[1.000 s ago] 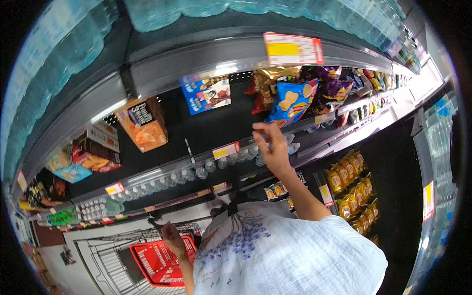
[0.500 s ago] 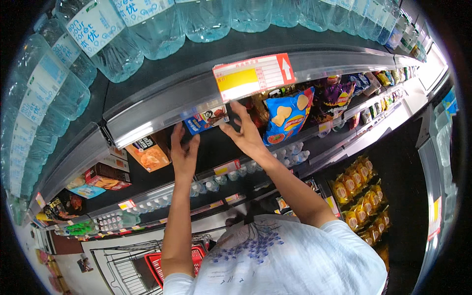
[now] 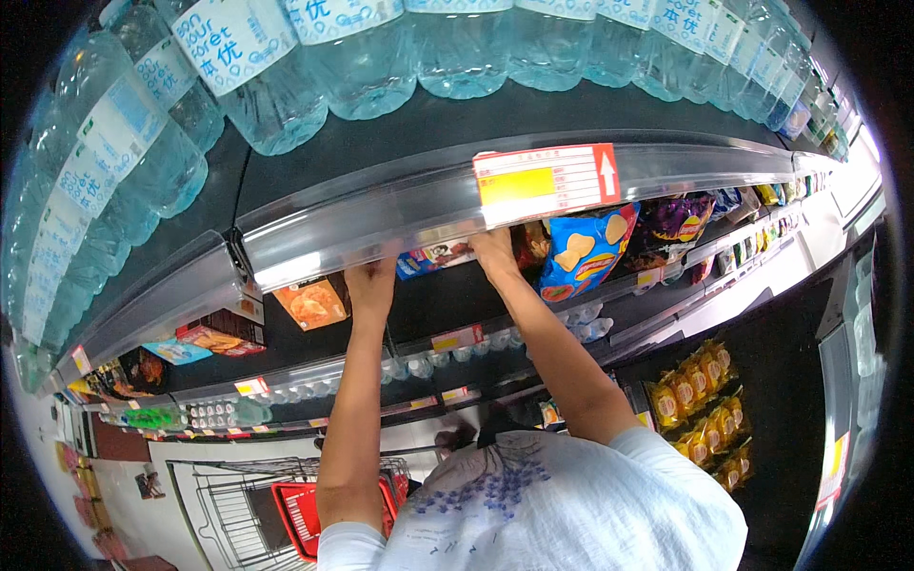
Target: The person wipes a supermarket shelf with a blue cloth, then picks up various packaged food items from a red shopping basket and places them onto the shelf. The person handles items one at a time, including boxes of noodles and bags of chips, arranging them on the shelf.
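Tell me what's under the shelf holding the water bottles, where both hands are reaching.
Under the water-bottle shelf, the left hand and right hand grip a blue snack packet. A blue chip bag hangs beside it. The shelf's rail hides the packet's top and the fingertips.

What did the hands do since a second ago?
The left hand rose from near the red basket to the shelf. Both it and the right hand now touch a blue snack packet under the shelf rail. The blue chip bag stayed hanging.
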Demonstrator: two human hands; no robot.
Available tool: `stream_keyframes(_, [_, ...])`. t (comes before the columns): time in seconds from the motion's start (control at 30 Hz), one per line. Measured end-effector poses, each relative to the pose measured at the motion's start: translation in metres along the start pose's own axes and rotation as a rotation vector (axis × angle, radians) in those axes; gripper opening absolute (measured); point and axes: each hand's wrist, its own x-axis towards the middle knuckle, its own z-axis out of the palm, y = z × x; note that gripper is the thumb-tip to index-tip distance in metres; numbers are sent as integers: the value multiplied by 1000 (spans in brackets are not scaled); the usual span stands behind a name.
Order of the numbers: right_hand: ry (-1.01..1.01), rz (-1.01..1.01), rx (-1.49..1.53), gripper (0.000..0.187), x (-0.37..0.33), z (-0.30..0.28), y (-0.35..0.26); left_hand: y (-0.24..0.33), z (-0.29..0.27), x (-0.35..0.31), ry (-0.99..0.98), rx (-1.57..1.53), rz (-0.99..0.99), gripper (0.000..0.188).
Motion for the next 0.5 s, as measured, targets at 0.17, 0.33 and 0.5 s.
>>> stream_keyframes(0.17, [-114,-26,182,30,-47,-6,-46,65,-36,-49,-16,-156,-131,44])
stream_keyframes(0.33, [-513,-52,43,30,-89,-2,-79,113,-108,-94,105,-212,-151,57])
stream_keyframes(0.5, [-862,-14,-28,33,-138,47,-62,134,-192,-152,-97,7,-330,45])
